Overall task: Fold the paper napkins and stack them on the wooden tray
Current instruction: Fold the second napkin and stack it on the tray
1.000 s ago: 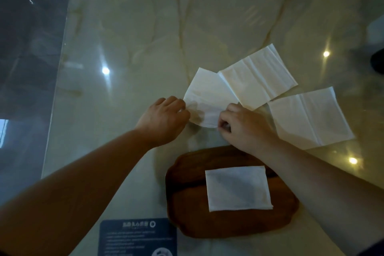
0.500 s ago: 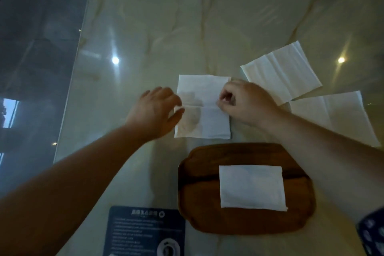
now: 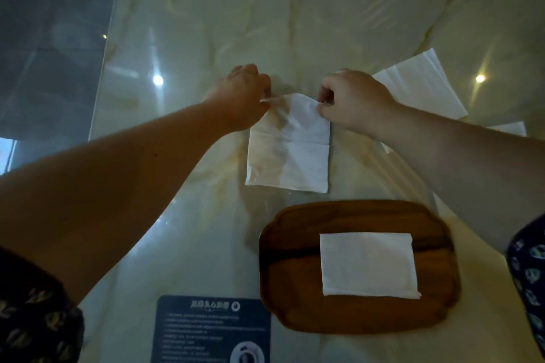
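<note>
On the glossy cream marble tabletop (image 3: 191, 47), a white square paper napkin (image 3: 290, 153) lies flat just beyond the oval brown wooden tray (image 3: 283, 283). The left hand (image 3: 240, 97) grips the napkin's far left corner and the right hand (image 3: 352, 100) its far right corner. In each, the fingers are curled and pressed against the thumb, pinching the paper; the far edge is lifted and puckered between the two hands, while the near half rests on the tabletop.

This looks like the start of the fold on the second napkin. One folded white rectangular napkin (image 3: 368, 264) already lies on the tray, right of its middle. More unfolded white napkins (image 3: 421, 88) wait at the far right, partly hidden behind the right forearm.

The next move probably calls for drawing both pinched corners evenly toward the near edge, so that the far edge meets it squarely, then pressing the crease flat. The thin paper will likely sag or skew if one hand leads. A dark blue printed card (image 3: 206, 330) lies at the near edge, left of the tray.
</note>
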A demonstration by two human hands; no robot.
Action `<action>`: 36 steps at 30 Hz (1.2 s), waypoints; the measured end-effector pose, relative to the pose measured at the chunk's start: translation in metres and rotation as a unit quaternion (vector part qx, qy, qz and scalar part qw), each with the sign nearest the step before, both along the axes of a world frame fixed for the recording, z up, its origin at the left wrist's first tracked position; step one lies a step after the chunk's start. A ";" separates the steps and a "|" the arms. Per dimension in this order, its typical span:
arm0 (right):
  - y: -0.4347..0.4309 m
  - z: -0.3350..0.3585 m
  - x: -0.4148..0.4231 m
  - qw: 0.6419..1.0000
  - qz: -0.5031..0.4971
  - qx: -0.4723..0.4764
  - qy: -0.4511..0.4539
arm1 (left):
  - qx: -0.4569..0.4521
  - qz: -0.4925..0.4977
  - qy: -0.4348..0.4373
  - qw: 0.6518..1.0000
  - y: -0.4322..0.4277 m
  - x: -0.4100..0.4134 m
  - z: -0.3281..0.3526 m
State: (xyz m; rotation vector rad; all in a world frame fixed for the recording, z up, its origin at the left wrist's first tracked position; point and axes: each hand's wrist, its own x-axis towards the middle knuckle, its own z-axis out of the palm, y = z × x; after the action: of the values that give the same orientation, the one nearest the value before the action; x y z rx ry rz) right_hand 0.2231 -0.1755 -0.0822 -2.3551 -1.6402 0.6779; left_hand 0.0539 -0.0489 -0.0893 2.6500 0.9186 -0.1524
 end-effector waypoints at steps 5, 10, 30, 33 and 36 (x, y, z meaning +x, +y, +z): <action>-0.006 0.012 -0.004 0.997 -0.038 0.061 0.037 | -0.006 0.013 -0.032 0.999 -0.005 -0.014 0.014; -0.028 0.026 -0.015 0.989 -0.008 0.110 0.098 | 0.030 -0.041 -0.104 0.993 -0.022 -0.037 0.025; -0.077 0.010 -0.040 0.994 0.031 0.021 0.100 | -0.013 -0.077 -0.068 0.995 -0.059 -0.075 0.012; -0.065 0.007 -0.035 0.996 -0.024 0.040 0.080 | -0.008 -0.025 -0.057 0.998 -0.051 -0.065 0.009; -0.056 -0.001 -0.033 0.999 -0.033 0.011 0.034 | -0.012 0.003 -0.009 1.000 -0.045 -0.057 0.005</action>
State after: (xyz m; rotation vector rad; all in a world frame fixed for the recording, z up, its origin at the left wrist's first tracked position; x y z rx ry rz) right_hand 0.1896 -0.2319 -0.0833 -2.3334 -1.5288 0.7151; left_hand -0.0031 -0.0938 -0.0847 2.6214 0.9122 -0.1369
